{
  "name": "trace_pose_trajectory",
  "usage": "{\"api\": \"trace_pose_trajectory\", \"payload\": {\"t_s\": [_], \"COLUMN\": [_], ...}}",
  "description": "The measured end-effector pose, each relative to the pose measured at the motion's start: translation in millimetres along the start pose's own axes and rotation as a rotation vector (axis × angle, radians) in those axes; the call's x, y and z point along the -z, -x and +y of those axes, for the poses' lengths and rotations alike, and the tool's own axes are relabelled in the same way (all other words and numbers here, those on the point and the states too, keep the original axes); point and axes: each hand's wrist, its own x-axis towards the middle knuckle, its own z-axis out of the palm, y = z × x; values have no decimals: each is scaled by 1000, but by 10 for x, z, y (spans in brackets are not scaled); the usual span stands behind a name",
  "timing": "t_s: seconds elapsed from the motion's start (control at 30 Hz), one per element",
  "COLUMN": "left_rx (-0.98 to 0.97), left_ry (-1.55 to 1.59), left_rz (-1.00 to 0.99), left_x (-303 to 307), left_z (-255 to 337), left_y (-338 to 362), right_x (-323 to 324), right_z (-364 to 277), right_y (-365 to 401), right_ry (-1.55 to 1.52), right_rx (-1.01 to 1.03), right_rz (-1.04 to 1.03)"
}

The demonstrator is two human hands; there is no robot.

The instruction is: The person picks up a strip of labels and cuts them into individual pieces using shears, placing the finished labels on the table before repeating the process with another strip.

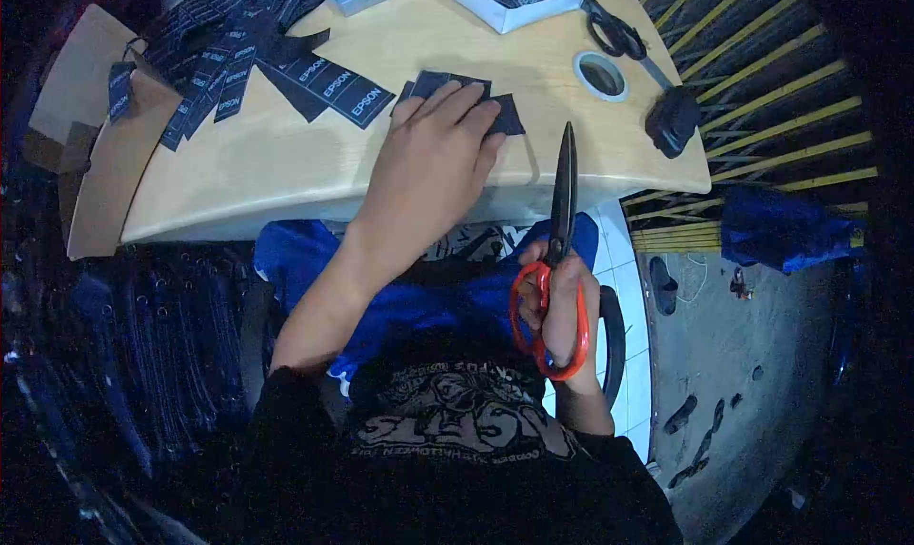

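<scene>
We see the long dark-bladed scissors with red looped handles (564, 198) right of centre, their long axis running near to far, closed tips pointing far across the near edge of the pale wooden table (295, 169). Our right hand (564, 312) curls around the handles; our left hand (433, 155) lies palm down, fingers slightly spread, on flat black rectangular pieces (512, 117).
</scene>
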Motion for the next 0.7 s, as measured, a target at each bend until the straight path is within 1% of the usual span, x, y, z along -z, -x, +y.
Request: {"api": "trace_pose_trajectory", "payload": {"t_s": [0.13,0.23,0.37,0.5,0.53,0.57,0.63,0.7], "left_rx": [-15,-32,-127,-175,-198,-198,-251,-272], "left_ry": [1,40,21,49,34,36,42,41], "left_rz": [16,0,-54,27,110,108,255,258], "left_x": [-42,-4,6,-27,-37,-16,51,111], "left_z": [88,121,60,41,37,36,54,155], "left_y": [-20,-12,0,70,84,113,210,395], "right_x": [51,86,106,105,99,90,72,53], "right_z": [-57,-74,-86,-48,-49,-48,-96,-162], "right_y": [30,36,23,21,28,40,39,22], "right_ry": [-63,-51,-83,-80,-63,-46,-42,-38], "right_rx": [-58,-40,-39,-30,-21,-11,-18,-25], "right_rz": [-24,-29,-34,-42,-43,-43,-26,-3]}}
